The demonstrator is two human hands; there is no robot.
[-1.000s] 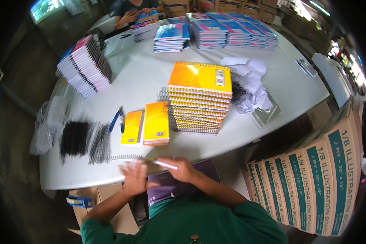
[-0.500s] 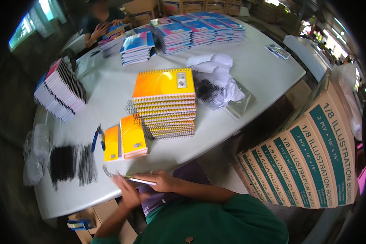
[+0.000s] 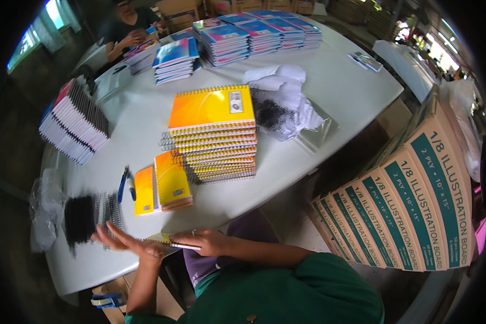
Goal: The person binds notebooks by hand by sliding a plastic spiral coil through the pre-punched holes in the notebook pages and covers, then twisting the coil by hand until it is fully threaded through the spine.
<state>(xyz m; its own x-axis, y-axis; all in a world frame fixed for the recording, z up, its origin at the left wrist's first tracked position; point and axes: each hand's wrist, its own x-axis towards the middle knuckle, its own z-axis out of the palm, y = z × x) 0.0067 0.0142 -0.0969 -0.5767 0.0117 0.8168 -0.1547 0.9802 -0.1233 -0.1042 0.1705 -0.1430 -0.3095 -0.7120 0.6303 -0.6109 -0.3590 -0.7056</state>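
My right hand (image 3: pixel 209 242) grips a thin yellow spiral notebook (image 3: pixel 160 237) near the table's front edge, thumb on top. Beside the notebook's coil edge, my left hand (image 3: pixel 129 244) is open with its fingers spread, the heel of the palm close to or against that edge. Past my left fingertips lies a heap of black spiral coils (image 3: pixel 82 217). Blue-handled pliers (image 3: pixel 125 183) rest behind it. Two low piles of orange-yellow notebooks (image 3: pixel 173 183) sit ahead of my hands, next to a tall stack of yellow spiral notebooks (image 3: pixel 210 110).
Bound notebooks (image 3: pixel 75 124) lean at the left, near clear plastic bags (image 3: pixel 44 216). White crumpled wrapping (image 3: pixel 286 102) holds more coils. Blue notebook stacks (image 3: pixel 227 40) fill the far side, where another person (image 3: pixel 135 29) works. Large cartons (image 3: pixel 410 200) stand at the right.
My left hand has moved left off the coil edge and its fingers have spread. The notebook stays in my right hand. The view has shifted slightly.
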